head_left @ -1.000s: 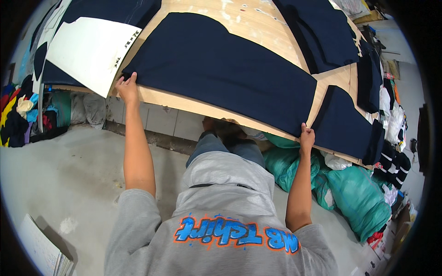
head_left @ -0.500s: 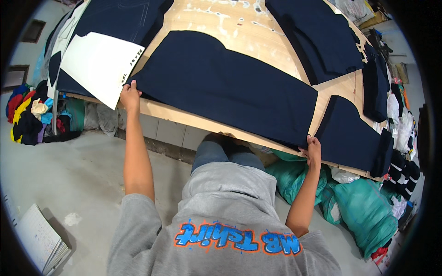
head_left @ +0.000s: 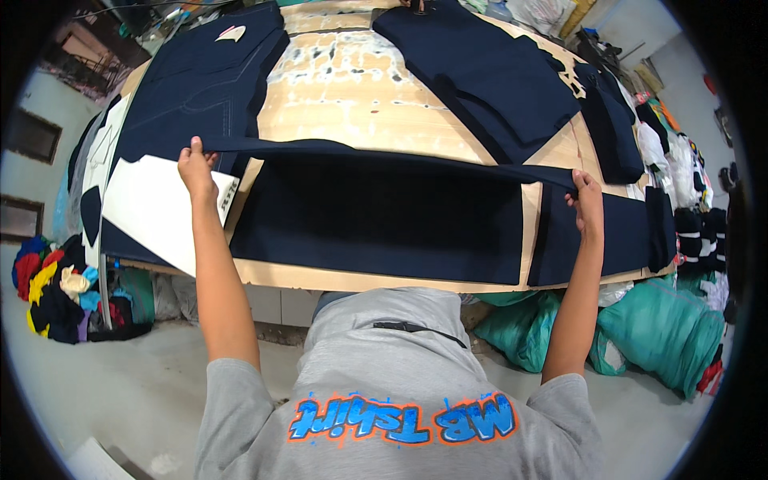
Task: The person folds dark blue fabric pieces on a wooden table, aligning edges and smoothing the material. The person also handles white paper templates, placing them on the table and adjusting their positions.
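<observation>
My left hand [head_left: 198, 172] pinches one end of a navy fabric panel [head_left: 384, 162], and my right hand [head_left: 586, 200] grips its other end. Between them the panel hangs as a long, taut, narrow band raised above the table. Under it lies a wide stack of navy fabric [head_left: 376, 240], its far part shaded by the raised panel. A white card pattern [head_left: 148, 204] rests beside my left forearm, partly covered by it. Below my right hand sits a smaller cut navy piece [head_left: 592, 236].
The light wooden table [head_left: 328, 88] bears more navy fabric at the far left [head_left: 200, 88] and far right [head_left: 488, 80]. Coloured cloth scraps [head_left: 60, 292] are heaped left of the table. Green sacks [head_left: 664, 332] bulge at the floor on the right.
Both hands have moved farther across the table and slightly apart, lifting the navy panel off the stack. It lay flat before. The view has shifted too, showing more of the table's far side.
</observation>
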Tool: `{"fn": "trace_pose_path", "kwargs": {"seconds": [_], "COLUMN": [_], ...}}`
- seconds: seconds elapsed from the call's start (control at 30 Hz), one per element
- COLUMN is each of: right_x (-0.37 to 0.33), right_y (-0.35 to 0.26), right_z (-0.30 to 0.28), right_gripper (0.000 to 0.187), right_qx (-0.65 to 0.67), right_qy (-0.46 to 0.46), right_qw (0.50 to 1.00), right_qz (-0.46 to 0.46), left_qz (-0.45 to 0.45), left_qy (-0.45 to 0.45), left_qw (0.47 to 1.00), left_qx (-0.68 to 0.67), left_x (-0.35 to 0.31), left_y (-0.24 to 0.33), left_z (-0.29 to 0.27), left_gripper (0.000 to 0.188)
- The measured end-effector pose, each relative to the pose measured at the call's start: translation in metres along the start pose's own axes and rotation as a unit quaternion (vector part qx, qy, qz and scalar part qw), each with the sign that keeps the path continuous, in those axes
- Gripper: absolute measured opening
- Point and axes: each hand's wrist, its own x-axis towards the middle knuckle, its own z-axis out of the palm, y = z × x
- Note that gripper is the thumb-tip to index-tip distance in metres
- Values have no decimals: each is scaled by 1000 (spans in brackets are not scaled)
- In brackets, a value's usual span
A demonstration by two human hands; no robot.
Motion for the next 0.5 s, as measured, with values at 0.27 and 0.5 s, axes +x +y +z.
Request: {"fn": "trace_pose_path", "kwargs": {"seconds": [0.27,0.5], "right_x": [-55,-105], "right_y": [29,169], "right_z": [9,45], "right_gripper": [30,27], "right_qx": [5,-3], "right_qy": [87,57], "right_qw": [996,994], "right_qz": [-25,88], "left_qz": [33,-109], "left_qy": [33,36], "left_qw": [997,990], "left_qx": [-54,82], "left_x": [-62,-136], "left_y": [4,-125], "left_z": [-23,-95], "left_gripper": [38,35]}}
